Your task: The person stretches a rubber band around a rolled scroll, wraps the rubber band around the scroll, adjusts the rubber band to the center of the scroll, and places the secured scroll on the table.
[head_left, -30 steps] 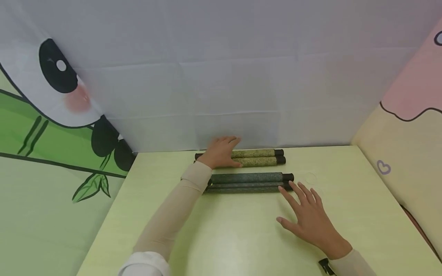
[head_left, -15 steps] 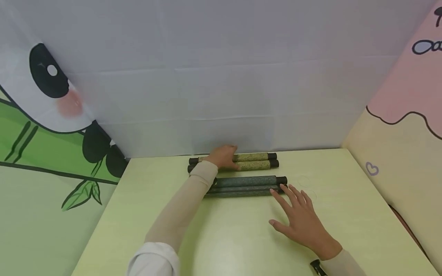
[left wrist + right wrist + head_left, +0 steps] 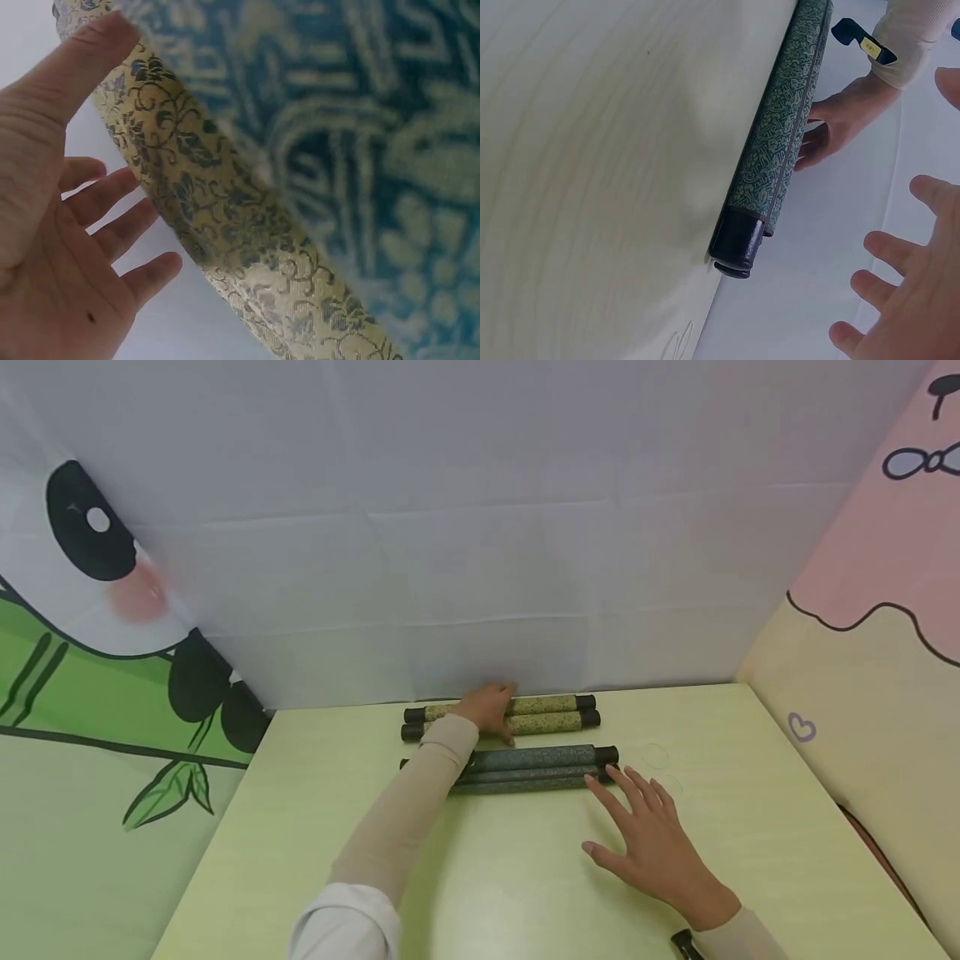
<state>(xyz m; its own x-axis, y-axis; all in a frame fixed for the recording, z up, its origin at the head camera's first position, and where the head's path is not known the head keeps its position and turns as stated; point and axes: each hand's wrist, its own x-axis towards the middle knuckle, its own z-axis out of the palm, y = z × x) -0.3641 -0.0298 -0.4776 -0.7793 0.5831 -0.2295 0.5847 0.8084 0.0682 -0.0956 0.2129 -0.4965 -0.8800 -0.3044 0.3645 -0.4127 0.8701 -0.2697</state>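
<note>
Two yellow patterned rolled scrolls with black end knobs lie at the table's back, a rear scroll (image 3: 551,704) and a front scroll (image 3: 555,722). My left hand (image 3: 483,710) reaches across both, thumb on the near side and fingers toward the wall. In the left wrist view its thumb overlaps a yellow brocade scroll (image 3: 217,195), with the other fingers spread beside it. Nearer to me are dark green scrolls (image 3: 532,758), their left ends partly behind my left forearm. My right hand (image 3: 656,847) hovers with fingers spread near their right end; it holds nothing.
The pale yellow table (image 3: 510,877) meets a white cloth wall (image 3: 480,560) right behind the yellow scrolls. Painted panels rise at both sides. Thin looped thread (image 3: 655,756) lies right of the green scrolls. A black wrist strap (image 3: 684,943) shows below my right hand.
My left hand has come down closer over the yellow scrolls, its thumb now at their near side. The right hand stays spread near the green scrolls. The head view has shifted slightly.
</note>
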